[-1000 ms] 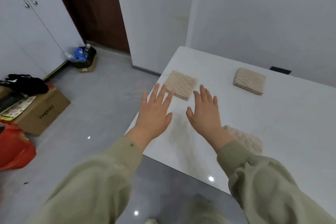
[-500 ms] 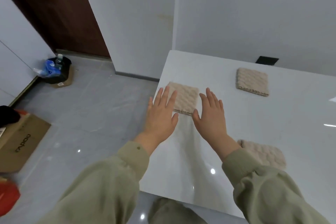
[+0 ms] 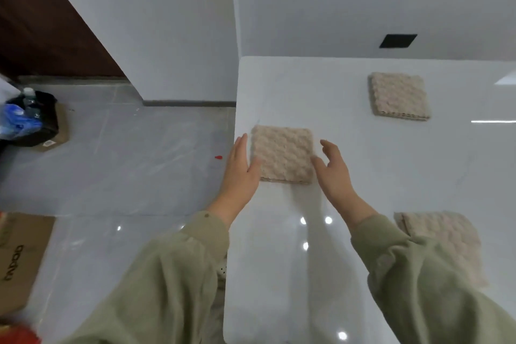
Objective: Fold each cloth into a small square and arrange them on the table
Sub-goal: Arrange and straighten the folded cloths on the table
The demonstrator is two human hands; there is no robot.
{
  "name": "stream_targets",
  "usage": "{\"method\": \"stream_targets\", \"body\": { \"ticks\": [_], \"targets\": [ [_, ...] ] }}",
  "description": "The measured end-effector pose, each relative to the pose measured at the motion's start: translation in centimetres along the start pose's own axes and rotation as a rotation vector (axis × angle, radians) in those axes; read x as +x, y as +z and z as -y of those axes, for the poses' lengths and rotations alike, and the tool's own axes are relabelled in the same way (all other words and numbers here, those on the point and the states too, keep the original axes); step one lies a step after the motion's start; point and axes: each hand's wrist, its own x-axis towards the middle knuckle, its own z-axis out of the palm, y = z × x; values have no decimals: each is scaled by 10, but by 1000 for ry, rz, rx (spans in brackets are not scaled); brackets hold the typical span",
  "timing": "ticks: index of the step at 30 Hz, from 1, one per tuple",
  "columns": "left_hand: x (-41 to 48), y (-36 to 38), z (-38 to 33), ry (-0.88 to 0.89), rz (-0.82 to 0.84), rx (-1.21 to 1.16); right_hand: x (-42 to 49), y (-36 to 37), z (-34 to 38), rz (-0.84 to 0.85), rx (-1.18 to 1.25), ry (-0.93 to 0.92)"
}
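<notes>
Bin: black bin (image 3: 42, 126) on the floor, holding a clear bottle (image 3: 29, 98) and a blue bag (image 3: 16, 120).
Box: brown cardboard box (image 3: 19, 260) on the floor, contents unseen.
Cloths: three beige folded squares, bumpy pile, on the glossy white table (image 3: 279, 274).
First cloth (image 3: 282, 152): by the table's left edge.
Second cloth (image 3: 399, 96): near the far edge.
Third cloth (image 3: 444, 237): nearer, rightward, partly hidden by a sleeve (image 3: 418, 274).
Left hand (image 3: 240, 170): fingers straight along the first cloth's left side, thumb on it.
Right hand (image 3: 335, 173): fingers loosely spread at its right side, gripping nothing.

"rapoo" on cardboard box (image 3: 22, 260)
</notes>
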Motion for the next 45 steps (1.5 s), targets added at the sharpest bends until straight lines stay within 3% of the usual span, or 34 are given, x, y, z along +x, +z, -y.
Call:
{"method": "stream_targets", "body": {
  "ticks": [5, 13, 29, 40, 45],
  "targets": [
    [41, 9, 16, -156, -22, -284, 29, 9, -9, -112, 173, 93],
    [72, 28, 19, -134, -53, -449, 60, 40, -11, -130, 229, 67],
    [59, 44, 20, -117, -79, -359, 47, 44, -16, -89, 178, 4],
    [52, 31, 23, -47, 17, -161, 44, 45, -13, -114, 166, 19],
    [48, -11, 31, 111, 24, 434, 30, 43, -6, -163, -156, -51]
  ]
}}
